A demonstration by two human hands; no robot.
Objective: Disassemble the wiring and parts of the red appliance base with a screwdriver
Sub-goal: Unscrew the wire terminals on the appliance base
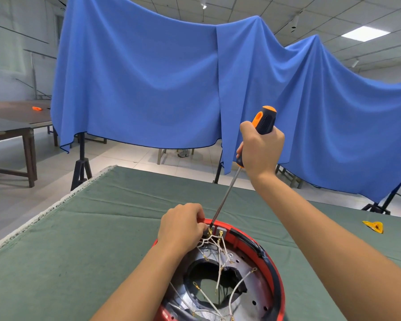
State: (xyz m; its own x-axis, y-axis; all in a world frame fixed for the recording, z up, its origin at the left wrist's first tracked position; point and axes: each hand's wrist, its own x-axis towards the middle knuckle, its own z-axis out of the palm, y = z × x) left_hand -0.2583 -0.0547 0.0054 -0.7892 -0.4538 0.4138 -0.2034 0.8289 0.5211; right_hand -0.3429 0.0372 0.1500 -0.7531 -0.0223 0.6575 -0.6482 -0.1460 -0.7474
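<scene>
Gripping screwdriver (245, 158), r. hand (261, 150); shaft steep, tip down-left into base (273, 272).

Head view, down over table (102, 228)

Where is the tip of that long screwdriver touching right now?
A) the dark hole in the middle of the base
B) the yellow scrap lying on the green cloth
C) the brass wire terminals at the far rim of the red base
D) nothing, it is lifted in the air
C: the right hand holds the screwdriver with its tip down at the brass terminals on the red base rim, beside the left hand.
</scene>
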